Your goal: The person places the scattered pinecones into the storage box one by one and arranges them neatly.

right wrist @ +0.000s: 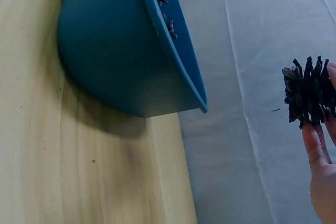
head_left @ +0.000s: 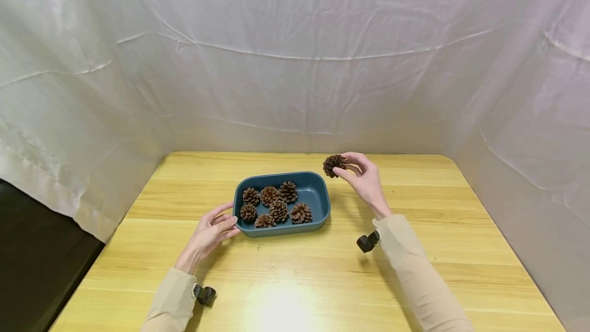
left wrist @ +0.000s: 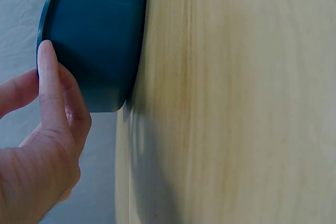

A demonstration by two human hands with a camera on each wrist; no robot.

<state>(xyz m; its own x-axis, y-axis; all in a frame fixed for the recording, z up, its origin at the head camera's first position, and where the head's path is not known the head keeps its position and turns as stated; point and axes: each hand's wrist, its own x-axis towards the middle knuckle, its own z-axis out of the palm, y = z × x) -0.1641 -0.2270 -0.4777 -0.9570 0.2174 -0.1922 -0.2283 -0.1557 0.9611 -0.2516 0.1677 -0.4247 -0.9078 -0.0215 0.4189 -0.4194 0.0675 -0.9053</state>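
Observation:
A blue plastic bin stands on the table with several brown pine cones inside, mostly in its left and middle parts. At the bin's left end, my left hand holds the rim between thumb and fingers; in the left wrist view the thumb lies up against the rim. My right hand pinches one more pine cone by its side, beyond the bin's far right corner and above the table. The right wrist view shows this cone between thumb and fingers, the hand partly cut off by the frame.
The wooden table reaches back to a hanging pale cloth, which also covers both sides. A dark surface lies past the table's left edge. Each sleeve carries a small black camera mount.

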